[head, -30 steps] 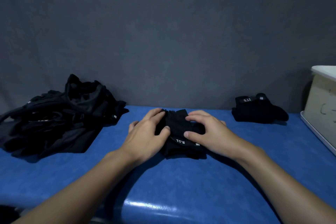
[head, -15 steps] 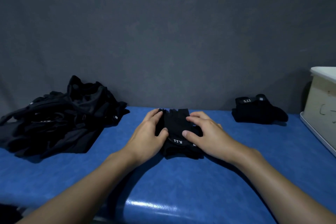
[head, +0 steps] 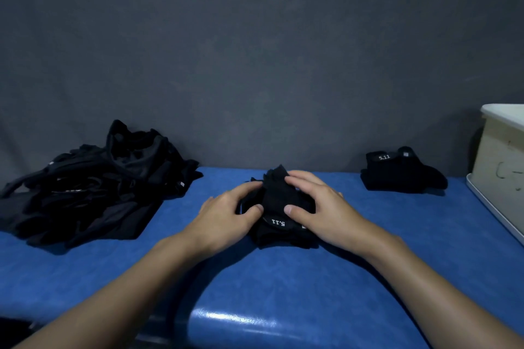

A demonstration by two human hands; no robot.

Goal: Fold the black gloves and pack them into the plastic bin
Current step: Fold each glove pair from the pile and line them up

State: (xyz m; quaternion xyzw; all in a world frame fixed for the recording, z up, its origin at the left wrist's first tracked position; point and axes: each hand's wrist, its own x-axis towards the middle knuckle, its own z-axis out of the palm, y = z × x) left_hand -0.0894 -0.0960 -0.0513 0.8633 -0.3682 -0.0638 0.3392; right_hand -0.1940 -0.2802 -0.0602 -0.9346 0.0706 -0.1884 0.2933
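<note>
1 bundle [head: 397,173]: folded, lying far right on the table [head: 283,278], near the bin [head: 502,161] but not in it.
Glove [head: 279,207]: mid-table between both hands, far end raised; the fold looks half made.
Left hand [head: 226,215]: thumb and fingers pinch the glove's left edge.
Right hand [head: 317,207]: thumb and fingers pinch its right edge.
Pile [head: 93,187]: many unfolded gloves, far left.
Bin: right edge, inside hidden.
Left to do: most folding, all visible packing.
</note>
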